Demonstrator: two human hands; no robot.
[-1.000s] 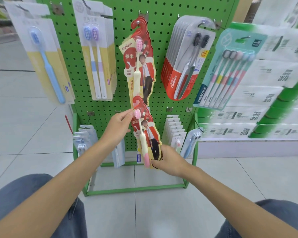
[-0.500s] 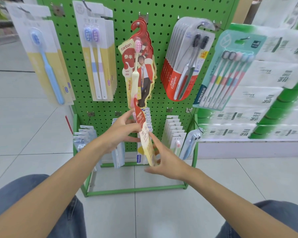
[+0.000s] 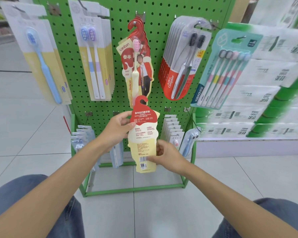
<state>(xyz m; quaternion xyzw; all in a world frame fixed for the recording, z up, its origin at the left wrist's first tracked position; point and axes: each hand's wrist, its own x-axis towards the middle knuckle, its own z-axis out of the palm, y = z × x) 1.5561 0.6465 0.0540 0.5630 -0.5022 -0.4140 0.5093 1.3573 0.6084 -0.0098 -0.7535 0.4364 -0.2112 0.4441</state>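
In the head view, the toothbrush pack [image 3: 143,134] stands upright just below the middle of the picture, in front of the green pegboard rack [image 3: 162,31] and clear of it, printed back and barcode toward the person. At the pack's 9 o'clock, the left hand [image 3: 118,129] grips its red upper edge, thumb on the near face and fingers curled behind. At its 4 o'clock, the right hand [image 3: 167,156] pinches the pale lower edge, thumb beside the barcode. At 12 o'clock hang the matching packs [image 3: 136,66] on their hook [image 3: 139,14], with the Colgate packs [image 3: 177,69] at 2 o'clock. The step looks like checking the back before the pack goes onto a peg. To do it well, hold the card by its edges as now, without flexing it, so the blister on the far side is not crushed. For hanging, turn the face outward first, let the left hand steer the cut-out at the top onto the hook, and let the right hand only steady the bottom.
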